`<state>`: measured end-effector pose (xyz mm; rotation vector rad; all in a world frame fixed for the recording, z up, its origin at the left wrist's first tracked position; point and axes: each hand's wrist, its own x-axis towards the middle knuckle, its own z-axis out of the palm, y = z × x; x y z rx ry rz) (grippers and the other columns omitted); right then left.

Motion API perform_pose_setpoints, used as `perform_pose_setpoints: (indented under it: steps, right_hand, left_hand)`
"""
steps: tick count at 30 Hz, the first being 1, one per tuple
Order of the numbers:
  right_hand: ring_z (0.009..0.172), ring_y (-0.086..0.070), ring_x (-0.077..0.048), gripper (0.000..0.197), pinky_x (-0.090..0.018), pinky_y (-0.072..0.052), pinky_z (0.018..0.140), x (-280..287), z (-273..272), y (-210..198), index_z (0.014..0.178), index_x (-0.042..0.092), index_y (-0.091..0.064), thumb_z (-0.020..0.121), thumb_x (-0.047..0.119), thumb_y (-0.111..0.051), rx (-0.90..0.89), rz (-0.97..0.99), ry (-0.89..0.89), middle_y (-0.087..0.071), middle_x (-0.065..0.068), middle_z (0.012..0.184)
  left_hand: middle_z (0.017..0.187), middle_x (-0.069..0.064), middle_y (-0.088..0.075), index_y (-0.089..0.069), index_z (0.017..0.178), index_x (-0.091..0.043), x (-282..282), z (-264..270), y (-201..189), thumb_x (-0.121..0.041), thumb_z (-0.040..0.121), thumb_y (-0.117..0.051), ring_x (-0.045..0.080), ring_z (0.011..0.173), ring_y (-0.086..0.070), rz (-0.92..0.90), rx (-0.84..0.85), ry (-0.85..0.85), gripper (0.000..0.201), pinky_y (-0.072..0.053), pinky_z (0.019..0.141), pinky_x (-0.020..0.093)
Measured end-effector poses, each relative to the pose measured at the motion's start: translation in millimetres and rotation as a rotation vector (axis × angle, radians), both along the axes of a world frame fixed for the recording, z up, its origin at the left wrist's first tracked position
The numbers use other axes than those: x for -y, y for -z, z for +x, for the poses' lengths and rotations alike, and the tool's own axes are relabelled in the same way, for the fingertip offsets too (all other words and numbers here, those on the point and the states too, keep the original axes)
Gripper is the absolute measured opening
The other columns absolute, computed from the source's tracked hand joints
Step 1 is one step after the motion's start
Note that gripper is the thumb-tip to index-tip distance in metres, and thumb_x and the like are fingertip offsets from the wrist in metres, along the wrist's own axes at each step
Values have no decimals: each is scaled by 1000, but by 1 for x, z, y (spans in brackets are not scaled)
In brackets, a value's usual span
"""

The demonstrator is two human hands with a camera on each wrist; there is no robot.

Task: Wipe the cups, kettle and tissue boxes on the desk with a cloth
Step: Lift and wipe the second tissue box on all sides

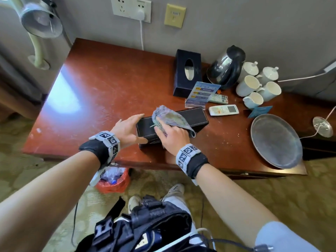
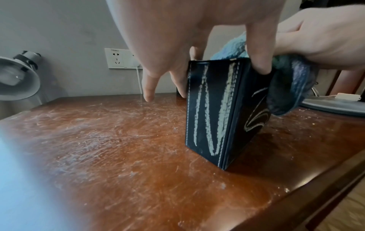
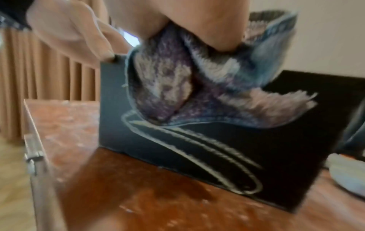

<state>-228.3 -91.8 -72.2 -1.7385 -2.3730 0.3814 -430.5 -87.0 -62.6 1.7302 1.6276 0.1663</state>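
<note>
A black tissue box [image 1: 192,116] lies at the middle of the red-brown desk [image 1: 101,91]. My left hand [image 1: 135,128] grips its left end, the thumb [image 2: 258,62] on the near side and the fingers on the far side. My right hand [image 1: 169,133] holds a blue-purple cloth [image 1: 168,118] bunched on the box's top. White scribbled marks show on the box's end [image 2: 209,109] and near side [image 3: 227,156]; the cloth [image 3: 177,81] hangs over that side. At the back right stand a second dark tissue box [image 1: 187,73], a steel kettle [image 1: 224,69] and several white cups [image 1: 249,86].
A card stand [image 1: 201,94] and two remotes [image 1: 223,110] lie just behind the black box. A round metal tray [image 1: 276,140] sits at the desk's front right. A lamp [image 1: 41,20] hangs over the left side. A red bin [image 1: 113,180] stands on the floor below.
</note>
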Motion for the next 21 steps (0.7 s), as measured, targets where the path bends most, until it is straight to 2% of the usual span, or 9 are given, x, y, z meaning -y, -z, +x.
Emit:
perform_pose_setpoints:
  steps: [2, 4, 5, 7, 9, 12, 15, 17, 21]
  right_hand:
    - [99, -66, -33, 51, -38, -50, 82, -14, 29, -7, 149, 28, -41, 102, 49, -37, -23, -30, 142, -72, -14, 106]
    - [119, -58, -31, 51, -38, -44, 97, -25, 49, -10, 148, 24, -42, 103, 46, -37, -67, -42, 312, -62, -11, 134]
    - [131, -49, -30, 50, -39, -38, 106, -29, 52, -6, 147, 23, -44, 103, 45, -38, -76, -28, 339, -52, -7, 145]
    - [145, -30, -28, 50, -44, -19, 119, -33, 42, 2, 144, 22, -48, 103, 44, -33, -38, 26, 295, -41, -1, 154]
    - [148, -24, -29, 55, -50, -8, 121, -26, 10, 5, 141, 22, -53, 98, 48, -28, -44, 22, 160, -44, 2, 152]
    - [149, -23, -26, 56, -51, -2, 120, -2, -32, 3, 139, 26, -56, 96, 50, -29, -39, -17, -112, -42, 6, 153]
    - [150, -17, -20, 54, -51, 3, 120, -4, -25, -1, 143, 31, -49, 95, 52, -35, 12, -65, -217, -31, 7, 159]
    - [151, -13, -15, 58, -51, 6, 121, -18, 3, -3, 147, 33, -42, 95, 57, -38, 74, -79, -177, -23, 8, 162]
    - [152, -2, -15, 63, -50, 4, 121, -44, 54, -14, 151, 24, -35, 98, 57, -38, 187, -136, 124, -14, 6, 164]
  left_hand:
    - [153, 6, -42, -25, 155, -21, 2, -3, 0, -41, 79, -80, 28, 139, -39, -18, 3, -19, 96, -24, 118, 50]
    - [149, 6, -48, -29, 153, -21, 2, -3, 1, -44, 76, -81, 30, 134, -44, -22, 15, -37, 96, -31, 115, 48]
    - [148, 7, -49, -31, 153, -22, 1, -4, 2, -44, 75, -82, 30, 133, -45, -27, 21, -50, 96, -34, 113, 46]
    - [146, 7, -51, -33, 152, -22, 0, -4, 2, -43, 73, -84, 31, 132, -46, -41, 43, -71, 97, -38, 111, 44]
    - [145, 7, -52, -35, 151, -23, 0, -4, 1, -39, 72, -85, 31, 132, -48, -35, 66, -83, 95, -39, 110, 43]
    - [143, 6, -55, -39, 149, -21, 3, -3, 0, -33, 72, -86, 28, 132, -49, 4, 113, -77, 91, -34, 112, 45]
    - [144, 5, -54, -35, 151, -23, 3, -5, -1, -36, 73, -85, 28, 134, -48, -8, 100, -68, 94, -31, 114, 48]
    - [143, 7, -54, -33, 151, -24, 2, -6, -2, -40, 73, -84, 30, 131, -48, -41, 67, -66, 95, -35, 112, 43]
    - [145, 7, -51, -32, 152, -25, 2, -4, -4, -39, 76, -83, 30, 131, -47, -65, 64, -68, 92, -34, 111, 40]
